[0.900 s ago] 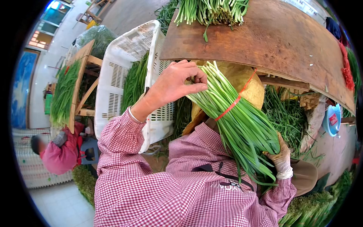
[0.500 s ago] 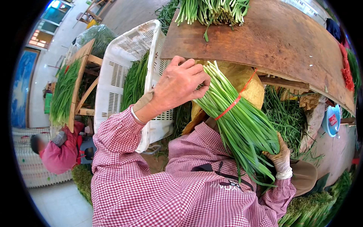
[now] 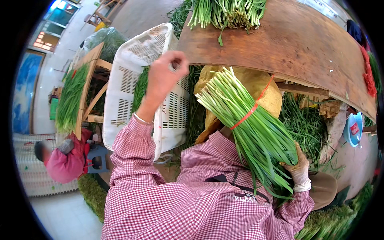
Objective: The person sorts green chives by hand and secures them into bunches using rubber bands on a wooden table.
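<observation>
A bundle of garlic chives [image 3: 260,128] lies slanted across my lap, its pale stem ends up and to the left. A red tie [image 3: 245,117] crosses its middle, and a thin red strand runs from there up toward the table edge. My gloved right hand [image 3: 298,166] grips the leafy lower end. My bare left hand [image 3: 166,76] is raised in front of the white crate, apart from the bundle. Its fingers curl round to the thumb, slightly blurred; whether anything small is between them I cannot make out.
A brown wooden table [image 3: 304,44] stands ahead, with more chives [image 3: 228,12] on its far edge. The white plastic crate [image 3: 132,92] to the left holds chives. A yellow sack [image 3: 270,98] sits under the table. A person [image 3: 68,160] in pink sits far left; a blue basin [image 3: 352,128] is at right.
My left hand has moved left and up, away from the stem ends, which now show uncovered. My right hand keeps its grip on the bundle.
</observation>
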`<state>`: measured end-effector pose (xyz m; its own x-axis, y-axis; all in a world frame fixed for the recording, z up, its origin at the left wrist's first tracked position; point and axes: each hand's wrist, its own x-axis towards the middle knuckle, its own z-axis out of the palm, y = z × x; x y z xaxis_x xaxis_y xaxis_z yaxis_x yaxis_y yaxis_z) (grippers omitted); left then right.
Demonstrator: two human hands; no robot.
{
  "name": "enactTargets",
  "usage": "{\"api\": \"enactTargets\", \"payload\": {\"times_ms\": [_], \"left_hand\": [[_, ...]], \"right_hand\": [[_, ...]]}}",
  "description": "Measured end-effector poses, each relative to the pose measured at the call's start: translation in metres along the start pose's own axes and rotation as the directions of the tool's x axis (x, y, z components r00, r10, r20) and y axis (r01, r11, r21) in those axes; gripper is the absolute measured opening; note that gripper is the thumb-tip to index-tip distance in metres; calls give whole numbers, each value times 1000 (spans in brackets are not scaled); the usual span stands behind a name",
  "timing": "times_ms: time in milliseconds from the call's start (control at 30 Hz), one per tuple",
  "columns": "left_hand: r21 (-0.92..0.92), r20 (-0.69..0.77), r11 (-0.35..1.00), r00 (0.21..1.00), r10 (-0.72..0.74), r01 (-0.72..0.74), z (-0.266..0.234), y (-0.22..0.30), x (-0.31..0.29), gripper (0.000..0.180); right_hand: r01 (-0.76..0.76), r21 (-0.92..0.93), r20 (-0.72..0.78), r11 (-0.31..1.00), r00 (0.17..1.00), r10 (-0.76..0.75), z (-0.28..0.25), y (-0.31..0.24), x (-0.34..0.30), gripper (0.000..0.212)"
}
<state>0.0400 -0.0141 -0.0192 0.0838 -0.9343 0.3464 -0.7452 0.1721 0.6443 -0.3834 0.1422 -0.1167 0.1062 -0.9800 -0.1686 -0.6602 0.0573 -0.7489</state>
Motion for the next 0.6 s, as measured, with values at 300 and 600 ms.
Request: {"api": "enactTargets", "payload": {"times_ms": [300,600], "left_hand": [[345,90,898,962,259,-274,-15,-11,-10,13],[248,217,875,904,369,-416,19,39,-32,19]], "right_hand": [[-13,30,7,999,1000,13,2,-3,0,87],[-4,10,15,1000,1000,4,2,8,-1,89]]}}
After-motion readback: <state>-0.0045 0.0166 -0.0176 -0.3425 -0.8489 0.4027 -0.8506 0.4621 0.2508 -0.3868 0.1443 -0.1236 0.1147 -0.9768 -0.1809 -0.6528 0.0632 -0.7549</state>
